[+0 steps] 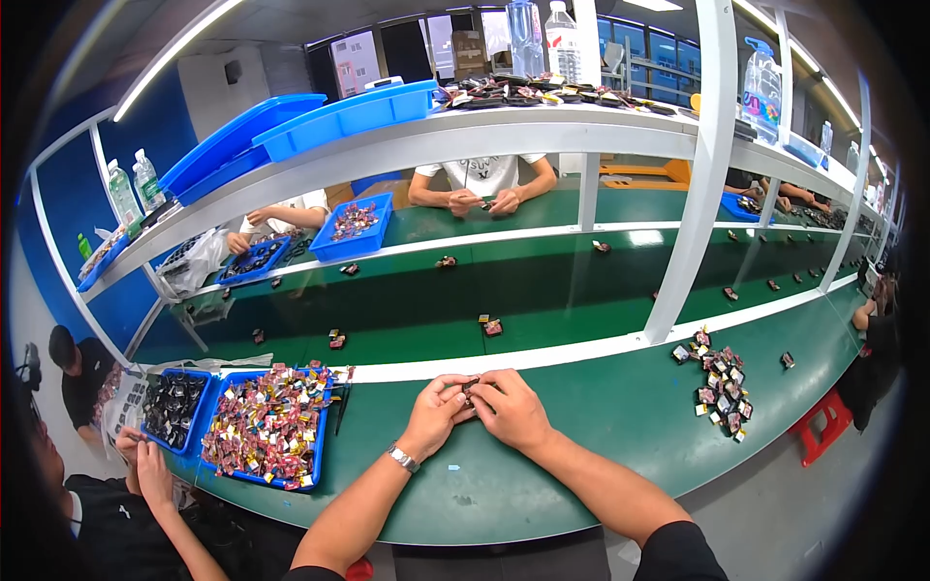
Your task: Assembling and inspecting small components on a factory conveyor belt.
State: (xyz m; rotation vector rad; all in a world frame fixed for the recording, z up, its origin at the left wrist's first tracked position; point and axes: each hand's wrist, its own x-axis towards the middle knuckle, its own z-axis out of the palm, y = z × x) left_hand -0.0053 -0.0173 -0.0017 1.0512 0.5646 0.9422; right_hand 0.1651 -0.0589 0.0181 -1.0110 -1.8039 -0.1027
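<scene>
My left hand point(433, 418), with a metal watch band on its wrist, and my right hand point(511, 411) meet over the green bench point(465, 494). Their fingers are closed together round a small dark electronic part point(471, 386); most of it is hidden by the fingertips. To the left of my hands stands a blue tray point(323, 455) heaped with small reddish, white and yellow electronic parts point(266, 421). Black tweezers point(342, 407) lie by the tray's right side. Farther right on the bench is a loose pile of similar parts point(723, 387).
A white post point(693, 184) rises from the rail beyond my hands. Past it, scattered parts lie on the green belt point(407, 290). A second blue tray point(205, 416) holds black pieces. A co-worker's hands point(145, 465) work at far left; another person's hands point(484, 201) are across.
</scene>
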